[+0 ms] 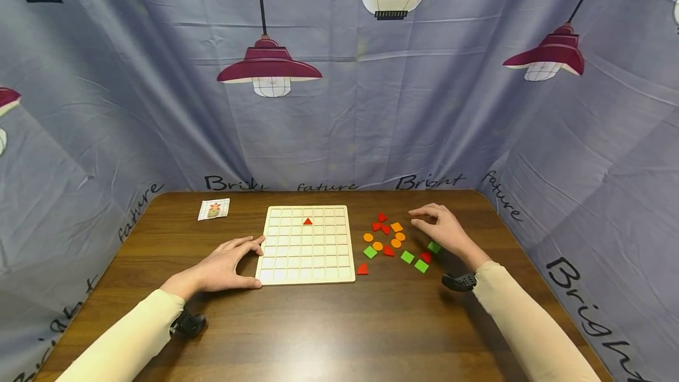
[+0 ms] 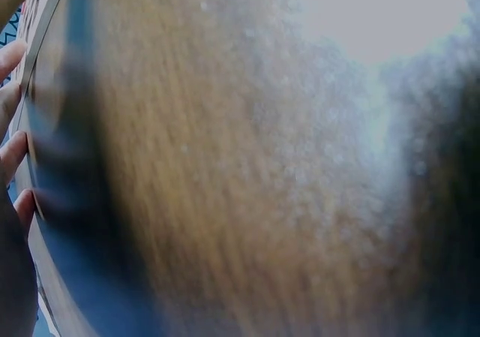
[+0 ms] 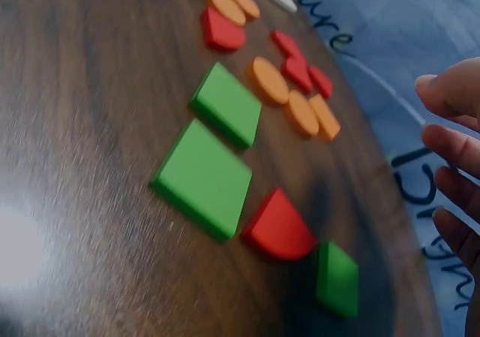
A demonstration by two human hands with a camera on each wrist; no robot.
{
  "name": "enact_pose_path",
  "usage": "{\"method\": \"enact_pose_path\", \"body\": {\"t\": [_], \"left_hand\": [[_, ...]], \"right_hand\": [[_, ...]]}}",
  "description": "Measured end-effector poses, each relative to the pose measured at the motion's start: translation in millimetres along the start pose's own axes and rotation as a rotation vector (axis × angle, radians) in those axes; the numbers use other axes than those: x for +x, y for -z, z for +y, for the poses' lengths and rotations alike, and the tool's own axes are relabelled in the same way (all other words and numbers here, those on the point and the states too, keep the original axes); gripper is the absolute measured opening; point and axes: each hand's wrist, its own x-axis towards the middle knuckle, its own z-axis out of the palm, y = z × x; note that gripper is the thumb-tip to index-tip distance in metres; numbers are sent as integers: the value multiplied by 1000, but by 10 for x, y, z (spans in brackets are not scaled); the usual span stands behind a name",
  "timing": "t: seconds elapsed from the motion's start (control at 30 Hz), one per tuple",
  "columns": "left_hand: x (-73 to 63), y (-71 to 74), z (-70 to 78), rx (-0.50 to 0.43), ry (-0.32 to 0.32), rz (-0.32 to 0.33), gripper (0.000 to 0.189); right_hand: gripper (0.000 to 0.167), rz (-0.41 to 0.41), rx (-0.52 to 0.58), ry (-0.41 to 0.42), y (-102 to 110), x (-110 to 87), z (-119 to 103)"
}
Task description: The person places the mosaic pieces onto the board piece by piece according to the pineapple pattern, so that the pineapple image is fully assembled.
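A: What is being risked on the brown wooden table point(image 1: 329, 335)?

B: The cream-coloured gridded board point(image 1: 306, 252) is being touched at its left edge by the left hand point(image 1: 225, 267), fingers relaxed, nothing being grasped. Under too hard a push there, the board could be skewed.

A: And the right hand point(image 1: 441, 229)?

B: It is being held above the table, empty, its fingers loosely bent. The white printed card point(image 1: 214, 209) is being touched by neither hand. By a careless low sweep, flat green squares point(image 3: 202, 179), flat orange discs point(image 3: 268, 80) and flat red wedges point(image 3: 280, 228) could be scattered.

A: Where is everything being placed?

B: The board is being met by the left fingertips. The loose pieces are being spread between it and the right hand, one green square lying just beside that hand. One flat red triangle point(image 1: 308, 221) is being borne by the board, well apart from both hands.
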Motion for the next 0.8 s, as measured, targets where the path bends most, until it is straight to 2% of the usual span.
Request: {"method": "enact_pose_path", "body": {"t": [0.27, 0.43, 0.8], "left_hand": [[2, 8, -12, 7, -20, 5, 63], [-2, -6, -15, 4, -20, 4, 64], [-6, -16, -20, 4, -29, 13, 63]], "right_hand": [[38, -29, -53, -24, -64, -45, 175], [36, -68, -43, -51, -90, -57, 224], [35, -109, -90, -55, -143, 76, 265]]}}
